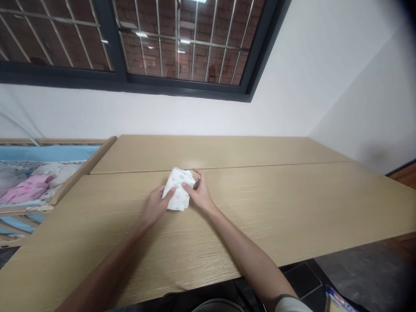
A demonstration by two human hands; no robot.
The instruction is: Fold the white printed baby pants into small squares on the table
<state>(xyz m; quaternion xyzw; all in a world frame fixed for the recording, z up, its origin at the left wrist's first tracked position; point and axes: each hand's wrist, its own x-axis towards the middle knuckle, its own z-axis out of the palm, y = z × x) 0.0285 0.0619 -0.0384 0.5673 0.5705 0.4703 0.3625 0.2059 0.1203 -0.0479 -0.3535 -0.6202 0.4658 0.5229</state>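
Observation:
A small folded white cloth (178,184) with a faint grey print is held just over the wooden tabletop (276,195). Its exact kind, garment or diaper, I cannot make out. My left hand (157,206) grips its lower left side, thumb on top and fingers underneath. On the right edge, my right hand (200,194) pinches it with the thumb on the front, its index finger raised and curved behind. The fingers below the cloth are partly hidden.
To the left, a wooden crib (86,173) with blue lining holds a pink cloth (27,189) and white bedding. A seam crosses the tabletop. Behind it rise a white wall (195,115) and a dark-framed barred window (182,89). A black chair-like surface lies below the front edge.

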